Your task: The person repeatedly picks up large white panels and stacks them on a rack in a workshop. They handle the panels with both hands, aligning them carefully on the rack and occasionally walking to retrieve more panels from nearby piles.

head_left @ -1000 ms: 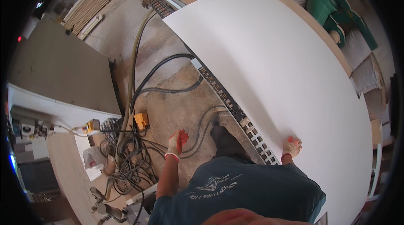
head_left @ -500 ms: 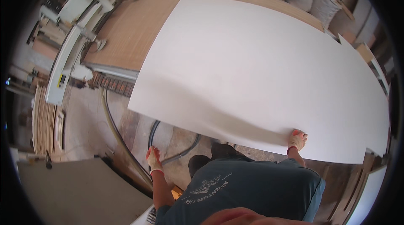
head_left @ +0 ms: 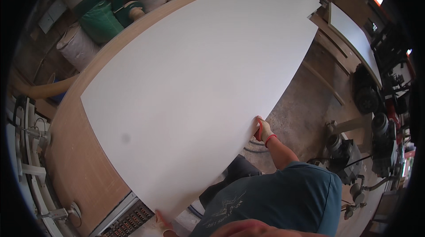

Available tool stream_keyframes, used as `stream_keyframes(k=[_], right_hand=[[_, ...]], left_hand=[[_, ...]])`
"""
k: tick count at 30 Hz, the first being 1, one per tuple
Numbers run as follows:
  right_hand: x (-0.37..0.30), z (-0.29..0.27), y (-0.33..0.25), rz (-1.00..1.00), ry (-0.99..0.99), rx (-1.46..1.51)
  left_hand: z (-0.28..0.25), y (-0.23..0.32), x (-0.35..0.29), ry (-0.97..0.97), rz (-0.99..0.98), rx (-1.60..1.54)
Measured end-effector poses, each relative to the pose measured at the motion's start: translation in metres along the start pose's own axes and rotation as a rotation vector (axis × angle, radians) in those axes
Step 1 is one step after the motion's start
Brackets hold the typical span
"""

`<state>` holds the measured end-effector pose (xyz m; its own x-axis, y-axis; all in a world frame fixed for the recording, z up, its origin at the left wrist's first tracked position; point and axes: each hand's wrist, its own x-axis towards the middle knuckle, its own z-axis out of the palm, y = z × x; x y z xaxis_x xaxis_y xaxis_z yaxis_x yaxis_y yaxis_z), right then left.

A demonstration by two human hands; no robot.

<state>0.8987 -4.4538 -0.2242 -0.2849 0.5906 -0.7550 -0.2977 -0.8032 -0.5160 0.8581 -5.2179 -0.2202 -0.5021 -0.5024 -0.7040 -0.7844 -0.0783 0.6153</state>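
Observation:
A large white sheet panel (head_left: 195, 82) lies across a brown wood-surfaced table (head_left: 88, 170) and overhangs it on my side. My right hand (head_left: 264, 131), in a cream work glove with red on it, grips the panel's near long edge, with the thumb side on top and the other fingers partly under it. At the panel's near left corner, my left hand (head_left: 163, 224), gloved alike, pinches the edge; its fingers beneath are hidden.
A roller strip (head_left: 128, 219) runs along the table's near end, beside a machine rail (head_left: 33, 166) at left. Green and white sacks (head_left: 102, 22) stand beyond the table. Motors (head_left: 341, 157) and another white panel (head_left: 354, 37) are at right. A dark hose (head_left: 256, 146) lies on the floor.
The view has swung to the right. My left hand has come from hanging beside the panel to its near left corner. My right hand has gone from the panel's top to gripping its edge.

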Motion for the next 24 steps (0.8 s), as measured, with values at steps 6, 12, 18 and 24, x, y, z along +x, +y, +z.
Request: stream_keyframes(k=[6,12,18,24], right_hand=[[-0.034,-0.007,0.029,0.075,-0.205,-0.085],[-0.056,-0.004,-0.005,0.125,-0.437,-0.043],[-0.023,0.007,-0.087,-0.035,-0.531,-0.098],[0.011,0.018,-0.131,-0.055,-0.521,-0.124]], left_hand=[[0.024,0.025,-0.014,-0.206,-0.133,-0.018],[0.068,0.059,-0.067,-0.217,-0.058,0.047],[0.118,0.074,-0.141,-0.221,0.054,0.097],[0.157,0.069,-0.189,-0.251,0.1,0.115]])
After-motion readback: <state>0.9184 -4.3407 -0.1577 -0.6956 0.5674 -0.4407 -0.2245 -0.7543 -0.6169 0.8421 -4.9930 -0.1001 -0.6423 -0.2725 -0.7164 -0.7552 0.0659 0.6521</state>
